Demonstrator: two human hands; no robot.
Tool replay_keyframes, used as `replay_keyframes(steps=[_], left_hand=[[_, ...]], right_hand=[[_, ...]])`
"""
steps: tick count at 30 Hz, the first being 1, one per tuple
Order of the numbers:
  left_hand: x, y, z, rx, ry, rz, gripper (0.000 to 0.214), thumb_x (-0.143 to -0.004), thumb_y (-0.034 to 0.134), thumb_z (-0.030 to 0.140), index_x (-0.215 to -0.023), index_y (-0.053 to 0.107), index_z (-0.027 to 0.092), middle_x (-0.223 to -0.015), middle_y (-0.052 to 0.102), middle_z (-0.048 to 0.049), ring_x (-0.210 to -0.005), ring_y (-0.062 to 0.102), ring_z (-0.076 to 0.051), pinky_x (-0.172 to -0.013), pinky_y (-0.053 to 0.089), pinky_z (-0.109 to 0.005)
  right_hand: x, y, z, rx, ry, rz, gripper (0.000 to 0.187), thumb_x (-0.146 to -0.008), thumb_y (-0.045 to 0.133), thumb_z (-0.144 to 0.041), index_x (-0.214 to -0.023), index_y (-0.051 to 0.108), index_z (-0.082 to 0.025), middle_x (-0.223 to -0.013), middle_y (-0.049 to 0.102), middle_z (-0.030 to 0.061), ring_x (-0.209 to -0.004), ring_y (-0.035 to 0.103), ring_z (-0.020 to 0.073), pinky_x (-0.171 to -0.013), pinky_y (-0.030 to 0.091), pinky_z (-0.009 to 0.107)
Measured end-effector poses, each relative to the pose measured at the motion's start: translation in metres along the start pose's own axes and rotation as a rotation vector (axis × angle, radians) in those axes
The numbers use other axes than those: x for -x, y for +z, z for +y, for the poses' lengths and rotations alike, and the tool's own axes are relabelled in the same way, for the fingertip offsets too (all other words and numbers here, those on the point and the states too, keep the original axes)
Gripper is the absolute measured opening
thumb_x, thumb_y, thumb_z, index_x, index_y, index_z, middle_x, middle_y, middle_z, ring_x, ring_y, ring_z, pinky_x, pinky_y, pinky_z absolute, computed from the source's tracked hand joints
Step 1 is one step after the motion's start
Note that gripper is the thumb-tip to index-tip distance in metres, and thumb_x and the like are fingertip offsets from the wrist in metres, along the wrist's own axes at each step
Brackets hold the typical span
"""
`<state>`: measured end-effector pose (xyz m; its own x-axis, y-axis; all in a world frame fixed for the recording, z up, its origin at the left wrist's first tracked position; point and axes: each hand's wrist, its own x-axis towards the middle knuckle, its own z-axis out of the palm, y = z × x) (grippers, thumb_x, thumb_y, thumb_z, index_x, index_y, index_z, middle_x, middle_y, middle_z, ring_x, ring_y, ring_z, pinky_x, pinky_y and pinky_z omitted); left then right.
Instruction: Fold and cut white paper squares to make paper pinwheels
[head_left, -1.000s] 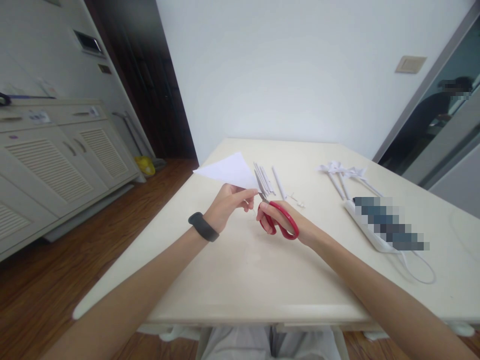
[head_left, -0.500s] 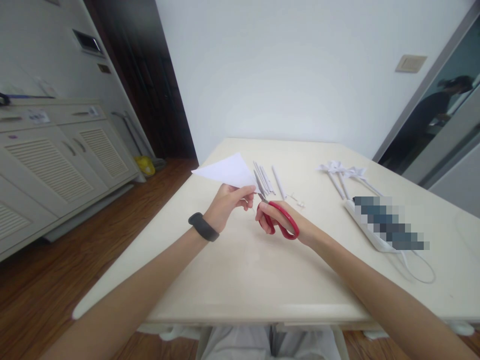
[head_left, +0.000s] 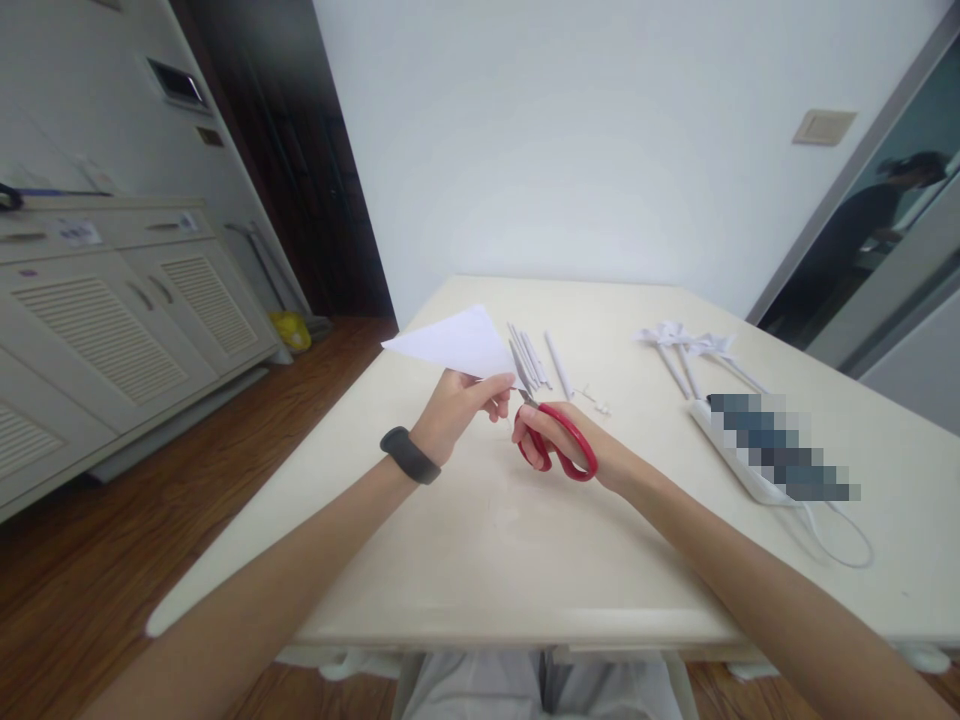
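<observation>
A folded white sheet of paper [head_left: 459,340] with a pointed left corner is pinched near its lower right edge by my left hand [head_left: 457,408], which wears a black wristband [head_left: 409,456]. My right hand [head_left: 551,428] grips a pair of red-handled scissors [head_left: 589,462]. Their metal blades stand slightly apart at the paper's right corner, close to my left fingertips. Whether the blades have cut into the paper cannot be seen. Just beyond the blades, several thin rolled paper sticks [head_left: 531,358] lie side by side, with a thicker one [head_left: 557,363] to their right.
Small white scraps [head_left: 602,408] lie near the sticks. On the right of the cream table [head_left: 480,560] are paper flowers on stems [head_left: 694,345] and a white object with a cord [head_left: 739,465], partly pixelated. A person [head_left: 862,230] is beyond the opening at right.
Almost nothing differs. The scissors and both hands have shifted very slightly, and the paper keeps its place in my left fingers.
</observation>
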<state>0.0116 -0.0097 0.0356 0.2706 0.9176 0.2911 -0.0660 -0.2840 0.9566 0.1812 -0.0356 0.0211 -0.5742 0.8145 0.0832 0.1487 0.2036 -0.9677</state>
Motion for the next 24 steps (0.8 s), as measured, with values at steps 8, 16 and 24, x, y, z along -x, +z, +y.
replay_keyframes(steps=[8, 16, 24], left_hand=[[-0.0002, -0.0014, -0.0034, -0.054, -0.021, -0.023, 0.021, -0.077, 0.056, 0.028, -0.062, 0.056, 0.013, -0.058, 0.053, 0.0000, -0.052, 0.048, -0.010, -0.049, 0.040, -0.023], [0.0006, -0.0008, -0.0008, -0.060, -0.029, -0.024, 0.021, -0.076, 0.057, 0.029, -0.062, 0.056, 0.014, -0.056, 0.052, 0.0003, -0.052, 0.048, -0.010, -0.048, 0.039, -0.023], [0.0013, 0.0012, -0.0003, -0.027, -0.026, 0.042, 0.020, -0.076, 0.056, 0.032, -0.067, 0.056, 0.014, -0.060, 0.053, 0.0003, -0.052, 0.050, -0.011, -0.048, 0.040, -0.024]], right_hand=[[-0.0027, 0.0008, 0.0015, -0.019, -0.016, 0.010, 0.034, -0.088, 0.040, -0.042, -0.070, 0.052, -0.016, -0.058, 0.052, -0.0003, -0.052, 0.045, 0.0104, -0.053, 0.037, 0.025], [-0.0004, 0.0013, -0.0014, -0.007, -0.006, 0.024, 0.034, -0.088, 0.040, -0.042, -0.071, 0.054, -0.016, -0.056, 0.051, -0.0002, -0.051, 0.045, 0.0105, -0.049, 0.035, 0.023], [-0.0029, 0.0000, 0.0012, -0.010, 0.024, 0.036, 0.033, -0.085, 0.044, -0.044, -0.070, 0.054, -0.016, -0.055, 0.052, -0.0006, -0.049, 0.045, 0.0103, -0.048, 0.036, 0.023]])
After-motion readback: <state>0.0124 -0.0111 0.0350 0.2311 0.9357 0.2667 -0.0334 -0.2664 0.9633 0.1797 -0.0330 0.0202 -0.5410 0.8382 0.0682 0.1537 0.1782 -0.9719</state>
